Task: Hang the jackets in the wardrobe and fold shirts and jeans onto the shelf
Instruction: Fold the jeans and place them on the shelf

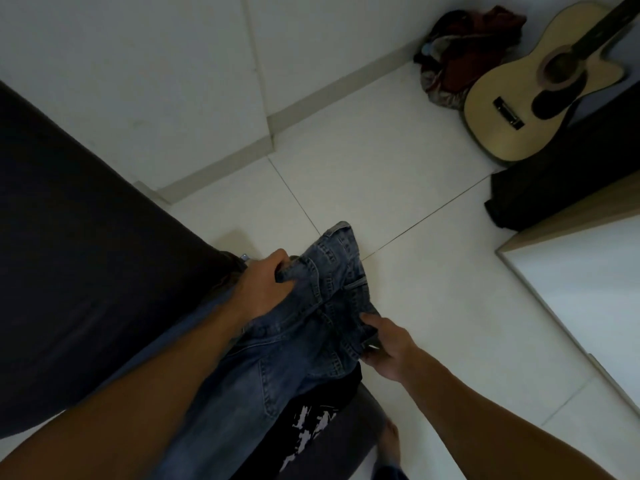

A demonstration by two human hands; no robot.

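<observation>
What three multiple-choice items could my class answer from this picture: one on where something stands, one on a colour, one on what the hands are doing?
1. Where is the guitar?
A. Propped in the far right corner, beside a heap of clothes
B. Flat on the dark bed
C. In the person's hands

2. What colour are the jeans?
A. White
B. Faded blue
C. Red

3. How are the jeans held?
A. They lie untouched on the floor
B. One hand alone holds them
C. Left hand and right hand both grip them near the waistband

Key: 1 A, the guitar leans upright next to the dark reddish heap. 2 B, the denim shows washed blue. 3 C, fingers of each hand curl on the fabric.
</observation>
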